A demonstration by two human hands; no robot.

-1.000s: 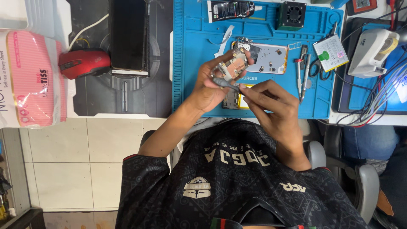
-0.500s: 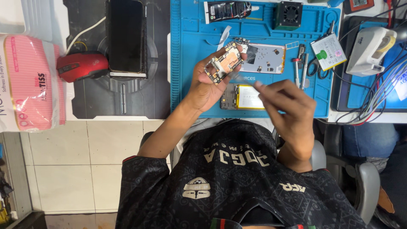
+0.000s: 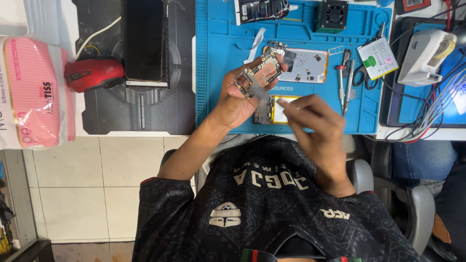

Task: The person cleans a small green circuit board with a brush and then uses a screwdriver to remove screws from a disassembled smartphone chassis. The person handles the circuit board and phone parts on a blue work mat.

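Circuit board [image 3: 258,74]: small phone mainboard, copper-toned shields, held up above the blue repair mat [image 3: 218,73], tilted, its far right end higher. Left hand [image 3: 238,99] pinches it, thumb on the near edge and fingers curled round the far side. Right hand [image 3: 315,123] is just right of and nearer than the board, not touching it; fingers are bunched with tips pointing left toward the board, motion-blurred, so I cannot tell whether it pinches anything. Under the hands on the mat: an open phone body with a yellow-edged part [image 3: 279,107], partly hidden by both hands. Farther on the mat: a pale phone back shell [image 3: 307,65] with small parts lying on it, just beyond the board. Right of the shell: a screwdriver [image 3: 341,82] and tweezers [image 3: 347,90] lying side by side, then black-handled scissors [image 3: 360,75], then a white battery pack with a green mark [image 3: 377,57] on the mat's right edge. Far edge of the mat: a black tube [image 3: 262,9] and a small black fan unit [image 3: 332,14]. Off the mat to the right: a white tape dispenser [image 3: 426,56] and a bundle of cables [image 3: 432,116]. Left of the mat: a dark phone [image 3: 143,41] lying screen-down on a black pad, a red mouse [image 3: 94,73] beside it, and a pink tissue pack [image 3: 36,92] at far left.
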